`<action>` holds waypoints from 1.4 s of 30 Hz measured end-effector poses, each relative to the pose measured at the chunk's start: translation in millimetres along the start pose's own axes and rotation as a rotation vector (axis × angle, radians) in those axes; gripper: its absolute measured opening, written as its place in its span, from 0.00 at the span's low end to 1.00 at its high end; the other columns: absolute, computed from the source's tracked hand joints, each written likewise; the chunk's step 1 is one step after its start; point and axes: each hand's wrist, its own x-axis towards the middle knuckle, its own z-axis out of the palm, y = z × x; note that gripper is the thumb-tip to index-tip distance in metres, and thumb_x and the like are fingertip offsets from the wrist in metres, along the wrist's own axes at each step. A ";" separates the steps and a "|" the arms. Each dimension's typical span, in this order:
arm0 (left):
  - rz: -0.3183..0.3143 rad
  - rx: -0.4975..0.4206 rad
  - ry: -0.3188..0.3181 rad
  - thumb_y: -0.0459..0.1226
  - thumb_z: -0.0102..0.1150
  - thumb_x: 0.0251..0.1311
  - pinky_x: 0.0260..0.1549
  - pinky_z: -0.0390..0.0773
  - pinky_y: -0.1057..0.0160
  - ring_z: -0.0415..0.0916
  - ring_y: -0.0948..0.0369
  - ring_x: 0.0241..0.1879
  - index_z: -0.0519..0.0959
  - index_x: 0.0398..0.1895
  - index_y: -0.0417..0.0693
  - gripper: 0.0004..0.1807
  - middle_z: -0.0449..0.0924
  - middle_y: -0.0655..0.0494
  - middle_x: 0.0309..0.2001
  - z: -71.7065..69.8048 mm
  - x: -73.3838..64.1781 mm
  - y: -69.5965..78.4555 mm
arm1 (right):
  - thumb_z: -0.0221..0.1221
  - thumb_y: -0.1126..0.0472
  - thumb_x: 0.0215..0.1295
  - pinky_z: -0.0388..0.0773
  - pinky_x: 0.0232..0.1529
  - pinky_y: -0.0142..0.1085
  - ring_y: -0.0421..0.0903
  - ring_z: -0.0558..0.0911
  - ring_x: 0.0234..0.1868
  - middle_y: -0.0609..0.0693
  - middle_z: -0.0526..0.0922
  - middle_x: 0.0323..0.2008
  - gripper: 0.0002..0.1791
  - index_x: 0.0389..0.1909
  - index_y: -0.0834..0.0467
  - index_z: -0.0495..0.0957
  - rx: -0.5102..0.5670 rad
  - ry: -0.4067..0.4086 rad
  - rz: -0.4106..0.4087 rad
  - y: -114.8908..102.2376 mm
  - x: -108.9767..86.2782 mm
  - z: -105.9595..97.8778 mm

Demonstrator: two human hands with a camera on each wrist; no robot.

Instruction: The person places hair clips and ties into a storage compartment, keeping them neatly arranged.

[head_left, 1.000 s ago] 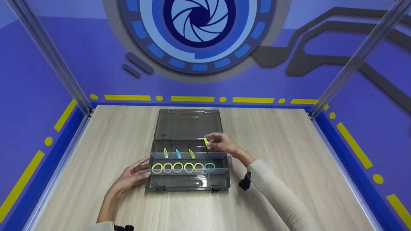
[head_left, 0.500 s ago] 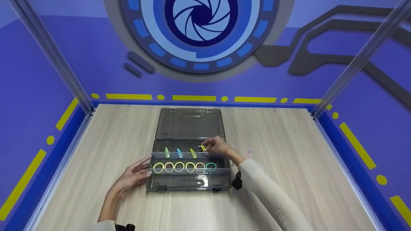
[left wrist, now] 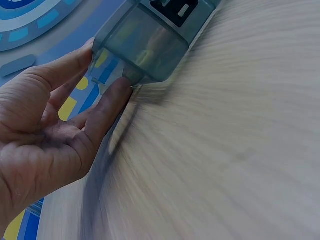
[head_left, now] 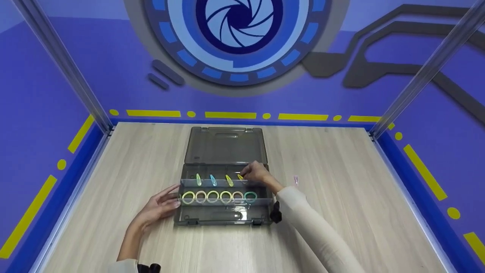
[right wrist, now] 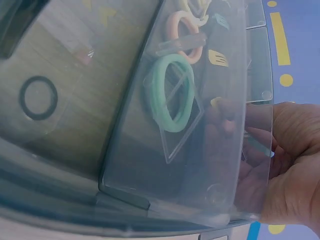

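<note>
A smoky, see-through storage box (head_left: 206, 217) stands on the table with its lid laid back. My left hand (head_left: 156, 207) rests its thumb and fingertips against the box's left end, fingers fairly straight. With my right hand (head_left: 258, 173) I pinch a yellow hair clip (head_left: 240, 176) at the rear divider, right half of the box; the fingers hide part of it. Left of it, a green clip (head_left: 198, 179), a blue clip (head_left: 213, 180) and another yellow clip (head_left: 229, 181) sit on that divider. Several hair ties line the front divider, ending in a teal hair tie (right wrist: 159, 95).
A pink hair clip (head_left: 296, 179) lies on the table right of the box. The box's lid (head_left: 226, 148) stretches toward the back wall. Printed blue panels and metal posts (head_left: 413, 81) enclose the table (head_left: 341, 170).
My right hand has carried the yellow hair clip down and slightly left, from above the rear compartment to the divider. The left hand stays against the box.
</note>
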 end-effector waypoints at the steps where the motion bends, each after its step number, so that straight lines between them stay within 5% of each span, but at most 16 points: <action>1: -0.003 0.001 0.003 0.39 0.65 0.69 0.57 0.80 0.62 0.77 0.60 0.61 0.56 0.81 0.49 0.42 0.63 0.34 0.73 0.1 0.3 0.2 | 0.63 0.76 0.58 0.69 0.29 0.24 0.38 0.73 0.28 0.61 0.90 0.41 0.11 0.40 0.68 0.88 0.004 0.002 0.003 0.2 -0.4 0.2; 17: 0.004 -0.027 -0.015 0.37 0.64 0.69 0.54 0.81 0.66 0.77 0.63 0.58 0.55 0.81 0.48 0.42 0.64 0.34 0.72 1.0 0.9 -2.4 | 0.65 0.75 0.60 0.73 0.27 0.22 0.32 0.76 0.24 0.68 0.89 0.36 0.13 0.45 0.75 0.84 0.178 -0.051 -0.090 4.1 -12.8 -23.6; 25: 0.016 -0.033 -0.033 0.37 0.64 0.69 0.54 0.81 0.64 0.77 0.62 0.59 0.54 0.82 0.47 0.42 0.63 0.33 0.72 1.9 2.9 -4.9 | 0.58 0.78 0.63 0.84 0.33 0.34 0.51 0.87 0.36 0.69 0.87 0.39 0.17 0.53 0.75 0.80 0.318 -0.068 -0.040 19.5 -22.7 -49.9; 35: 0.009 0.005 0.003 0.38 0.65 0.68 0.54 0.80 0.64 0.76 0.60 0.59 0.56 0.81 0.49 0.41 0.65 0.34 0.72 0.9 3.3 -0.9 | 0.59 0.75 0.66 0.87 0.46 0.50 0.51 0.88 0.41 0.67 0.87 0.43 0.17 0.56 0.73 0.79 0.293 -0.013 -0.046 48.0 -34.7 -84.2; 42: -0.004 0.009 0.016 0.39 0.64 0.69 0.56 0.80 0.61 0.76 0.62 0.59 0.55 0.81 0.50 0.42 0.64 0.35 0.72 0.4 0.3 0.8 | 0.59 0.74 0.67 0.87 0.42 0.40 0.51 0.86 0.41 0.70 0.85 0.45 0.18 0.57 0.74 0.78 0.241 -0.040 -0.062 79.3 -47.8 -101.7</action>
